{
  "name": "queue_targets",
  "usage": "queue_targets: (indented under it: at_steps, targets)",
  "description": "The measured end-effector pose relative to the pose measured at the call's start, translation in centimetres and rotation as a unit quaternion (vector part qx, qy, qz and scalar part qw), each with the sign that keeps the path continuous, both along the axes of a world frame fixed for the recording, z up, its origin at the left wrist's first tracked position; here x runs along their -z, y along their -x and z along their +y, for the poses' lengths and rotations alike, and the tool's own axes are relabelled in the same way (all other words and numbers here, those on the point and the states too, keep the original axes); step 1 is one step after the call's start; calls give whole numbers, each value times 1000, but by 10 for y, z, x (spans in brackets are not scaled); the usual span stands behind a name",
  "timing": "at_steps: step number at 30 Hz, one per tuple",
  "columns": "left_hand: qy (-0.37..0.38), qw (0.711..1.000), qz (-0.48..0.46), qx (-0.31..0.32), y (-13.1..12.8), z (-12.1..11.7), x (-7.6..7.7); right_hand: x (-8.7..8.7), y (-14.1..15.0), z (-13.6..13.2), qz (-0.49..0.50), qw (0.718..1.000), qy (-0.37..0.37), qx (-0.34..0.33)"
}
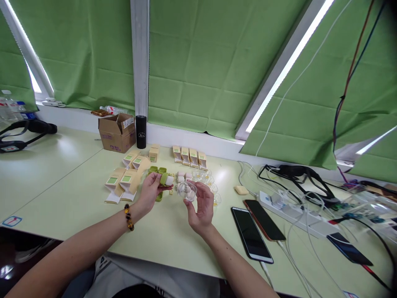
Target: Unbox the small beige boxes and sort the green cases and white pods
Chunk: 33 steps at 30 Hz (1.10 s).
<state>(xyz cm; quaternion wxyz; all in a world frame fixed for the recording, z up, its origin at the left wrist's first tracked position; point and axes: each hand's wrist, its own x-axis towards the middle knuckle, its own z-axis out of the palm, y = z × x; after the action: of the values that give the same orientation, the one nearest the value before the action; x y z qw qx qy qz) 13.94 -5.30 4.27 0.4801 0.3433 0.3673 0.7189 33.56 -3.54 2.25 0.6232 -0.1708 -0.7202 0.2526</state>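
Note:
My left hand (151,188), with a beaded bracelet on the wrist, grips a small green holder (164,179) with a whitish block (169,180) at its right end. In my right hand (201,205) is a clear plastic cover (187,190), held between thumb and fingers just right of the block, apart from it. Pale pink and white blocks (181,177) lie behind it. More clear covers (207,177) stand in rows behind and right of my right hand. Several green pieces (161,170) lie behind my left hand, which partly hides others.
Open cardboard packets (127,180) lie to the left, with more packets (193,157) along the back. A carton (116,133) and a black tumbler (141,131) stand by the wall. Two phones (252,234), a power strip (288,214) and tangled cables are at right.

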Motion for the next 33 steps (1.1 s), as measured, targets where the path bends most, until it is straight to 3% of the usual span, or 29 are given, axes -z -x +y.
queue_targets:
  at_steps: [4,7,12,14,17,27,30,33]
  targets:
    - [0,1000,9,-4,0,0,0,-6,2,-1,26,999,27,8]
    - [5,1000,14,-9,0,0,-1,-14,2,-1,57,985,157,-38]
    - [9,1000,17,-11,0,0,-2,-22,3,6,149,878,415,-188]
    - [8,1000,21,-13,0,0,-1,-24,3,8,171,843,467,-203]
    - [6,999,28,-16,0,0,-1,-26,3,10,199,819,496,-209]
    - [3,1000,22,-11,0,-1,-1,-22,-2,13,197,818,483,-242]
    - [1,1000,25,-13,0,-1,-1,-22,-4,12,173,841,443,-257]
    - [4,1000,23,-13,0,0,-1,-21,-5,11,145,886,380,-222]
